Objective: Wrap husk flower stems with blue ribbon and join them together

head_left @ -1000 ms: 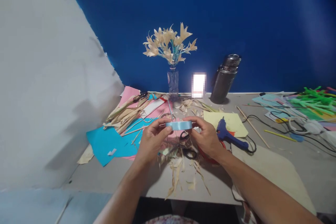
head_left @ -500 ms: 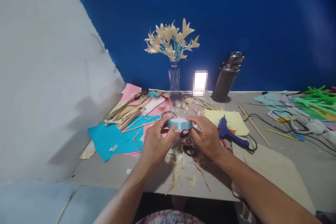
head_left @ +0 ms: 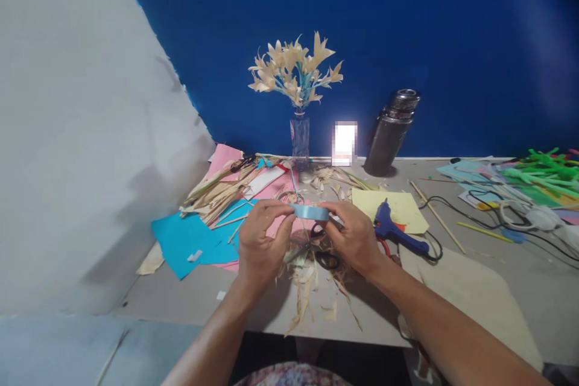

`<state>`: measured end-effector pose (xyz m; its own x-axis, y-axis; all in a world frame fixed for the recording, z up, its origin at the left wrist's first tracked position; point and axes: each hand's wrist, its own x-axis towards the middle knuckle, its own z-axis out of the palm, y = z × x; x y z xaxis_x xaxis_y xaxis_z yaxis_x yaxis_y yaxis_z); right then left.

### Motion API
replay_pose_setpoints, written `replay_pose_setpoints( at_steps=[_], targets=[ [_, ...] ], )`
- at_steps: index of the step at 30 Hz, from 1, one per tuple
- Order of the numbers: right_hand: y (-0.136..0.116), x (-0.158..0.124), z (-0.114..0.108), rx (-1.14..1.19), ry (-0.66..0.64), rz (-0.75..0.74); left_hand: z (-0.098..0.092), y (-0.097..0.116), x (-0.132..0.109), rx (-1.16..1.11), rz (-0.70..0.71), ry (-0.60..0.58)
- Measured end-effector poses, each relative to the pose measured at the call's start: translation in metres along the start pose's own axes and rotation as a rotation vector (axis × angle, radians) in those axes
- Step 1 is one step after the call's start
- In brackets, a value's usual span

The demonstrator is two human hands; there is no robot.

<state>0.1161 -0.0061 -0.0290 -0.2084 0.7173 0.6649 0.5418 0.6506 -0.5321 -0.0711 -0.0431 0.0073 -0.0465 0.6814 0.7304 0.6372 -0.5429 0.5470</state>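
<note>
Both my hands hold a light blue roll of ribbon (head_left: 310, 211) above the table's near middle. My left hand (head_left: 261, 242) pinches its left edge with curled fingers. My right hand (head_left: 351, 236) grips its right side. Under the hands lie black-handled scissors (head_left: 324, 257) and dry husk scraps (head_left: 310, 289).
A blue glue gun (head_left: 395, 231) with its cable lies just right of my right hand on yellow paper (head_left: 402, 205). Teal paper (head_left: 185, 241), pink sheets and husk strips (head_left: 221, 190) lie left. At the back stand a vase of husk flowers (head_left: 298, 96) and a metal flask (head_left: 391, 131).
The roll has tilted a little, and my left fingers have shifted along its left edge. The camera dipped slightly between the first frame and the later ones.
</note>
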Motion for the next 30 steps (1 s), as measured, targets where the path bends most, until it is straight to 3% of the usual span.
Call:
replay_pose_setpoints(
  at_steps=[8,17,30],
  targets=[
    [-0.001,-0.002,-0.002,-0.088,0.003,-0.127,-0.003,-0.004,-0.001,0.078,0.028,-0.040],
    [-0.010,-0.002,-0.007,-0.181,0.019,-0.171,-0.007,-0.005,-0.003,0.215,0.224,-0.118],
    [-0.010,-0.005,-0.002,-0.121,-0.073,-0.165,0.007,-0.018,-0.007,0.221,0.031,-0.033]
  ],
)
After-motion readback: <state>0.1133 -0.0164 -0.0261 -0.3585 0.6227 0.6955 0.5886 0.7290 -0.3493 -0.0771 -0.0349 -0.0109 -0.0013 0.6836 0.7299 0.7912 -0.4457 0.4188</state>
